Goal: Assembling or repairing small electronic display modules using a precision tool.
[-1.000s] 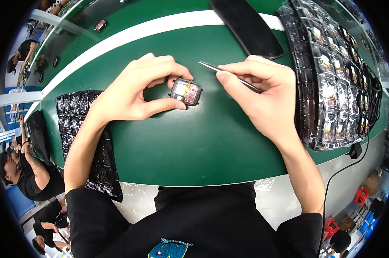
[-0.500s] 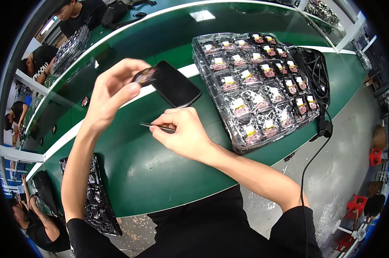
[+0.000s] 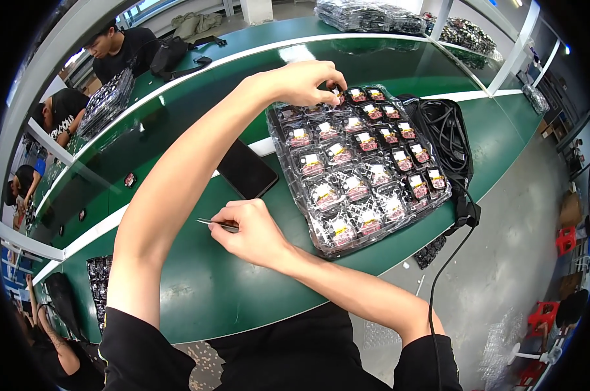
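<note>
My left hand (image 3: pixel 301 83) reaches over to the far edge of a clear plastic blister tray (image 3: pixel 316 229). Its thumb and fingers are pinched round a small black part (image 3: pixel 338 95) in the tray's back row. Rows of similar black parts with white and yellow labels and reddish patches fill the tray's pockets. Nearer to me, my right hand (image 3: pixel 252 236) holds a pair of thin metal tweezers (image 3: pixel 220 226), with the tips pointing left above the green table. Between my arms and the tray lies a black smartphone (image 3: pixel 247 171), partly behind my left forearm.
A black bag with coiled cable (image 3: pixel 442 130) sits right of the tray, a cord trailing down. At the left, my arm partly covers a black tray (image 3: pixel 99 287). Past the white rail (image 3: pixel 269 144) lie a few small parts (image 3: pixel 131 180). Co-workers (image 3: pixel 122 52) sit across and left.
My left hand has moved right and away from me, from beside the phone to the tray's back row, with the small part. My right hand still holds the tweezers; the view has shifted.
</note>
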